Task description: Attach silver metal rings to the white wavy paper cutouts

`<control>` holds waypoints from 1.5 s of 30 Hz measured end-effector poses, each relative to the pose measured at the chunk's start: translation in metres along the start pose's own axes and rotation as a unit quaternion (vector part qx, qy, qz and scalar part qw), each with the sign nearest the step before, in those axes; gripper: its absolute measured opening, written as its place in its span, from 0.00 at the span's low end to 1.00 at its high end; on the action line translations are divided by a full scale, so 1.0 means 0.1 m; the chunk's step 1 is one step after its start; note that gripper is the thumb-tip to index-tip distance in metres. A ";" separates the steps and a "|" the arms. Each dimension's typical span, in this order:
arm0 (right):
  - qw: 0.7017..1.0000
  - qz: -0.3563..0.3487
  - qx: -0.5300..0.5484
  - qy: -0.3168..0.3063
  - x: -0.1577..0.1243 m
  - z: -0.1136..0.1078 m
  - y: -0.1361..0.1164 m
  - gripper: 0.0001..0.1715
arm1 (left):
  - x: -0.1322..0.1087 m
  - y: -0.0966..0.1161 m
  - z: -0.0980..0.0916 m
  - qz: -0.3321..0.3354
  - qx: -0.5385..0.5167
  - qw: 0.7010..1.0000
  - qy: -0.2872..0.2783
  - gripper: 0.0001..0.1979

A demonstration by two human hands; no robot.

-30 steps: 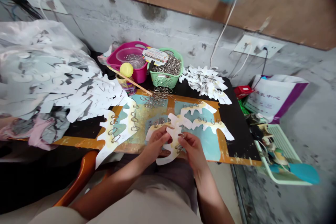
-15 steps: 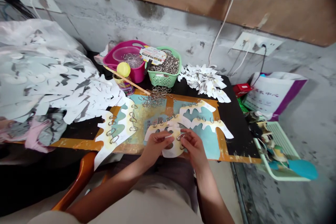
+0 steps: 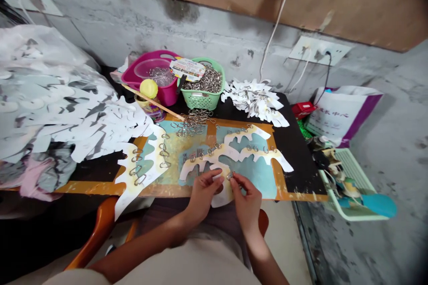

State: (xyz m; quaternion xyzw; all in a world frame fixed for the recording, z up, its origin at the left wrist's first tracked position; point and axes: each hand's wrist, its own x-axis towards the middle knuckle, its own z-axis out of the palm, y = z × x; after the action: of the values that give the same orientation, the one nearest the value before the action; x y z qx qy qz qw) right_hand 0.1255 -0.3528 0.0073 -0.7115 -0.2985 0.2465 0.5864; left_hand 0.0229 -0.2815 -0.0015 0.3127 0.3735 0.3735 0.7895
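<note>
At the table's front edge, my left hand [image 3: 204, 190] pinches the edge of a white cut-out piece [image 3: 223, 197] with yellowish glue-like stains. My right hand [image 3: 248, 195] is closed, thumb and forefinger pressed on a small metal ring [image 3: 229, 176] at that piece's right edge; the fingers partly hide the ring. Just beyond my hands lies another scalloped white piece [image 3: 230, 152] with several wire rings along it. Two more ringed pieces rest to the right, including a lower piece [image 3: 282, 161]. On the left lie ringed pieces, one a long piece [image 3: 129, 190] overhanging the edge.
A loose pile of metal rings [image 3: 194, 124] lies before a green basket [image 3: 202, 99] full of rings and a magenta basket [image 3: 167, 93]. A stick [image 3: 154, 101] leans across a jar [image 3: 150, 109]. White cut-outs heap left [image 3: 83, 116] and back right [image 3: 256, 98].
The view has shifted slightly, so the table things sit further left. My hands still hold the white piece; it is turned and lower, with my right fingers at its upper right edge.
</note>
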 end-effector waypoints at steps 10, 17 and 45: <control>0.988 0.015 0.154 0.005 0.09 -0.06 0.07 0.06 | -0.05 0.00 0.07 -0.022 -0.038 0.999 -0.007 0.20; 0.936 0.155 0.302 0.098 0.05 0.05 0.07 0.13 | -0.10 0.03 0.15 -0.053 -0.083 0.995 0.015 0.20; 0.901 -0.188 -0.257 -0.295 0.46 -0.48 -0.19 0.06 | -0.46 -0.30 -0.34 0.164 0.197 0.950 -0.180 0.41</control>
State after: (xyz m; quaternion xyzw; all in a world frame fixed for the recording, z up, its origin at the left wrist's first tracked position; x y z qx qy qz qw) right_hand 0.1890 -0.3507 0.0356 -0.6628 -0.6394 0.2447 0.3032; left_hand -0.0149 -0.3278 -0.0266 0.5808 0.2350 0.3549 0.6939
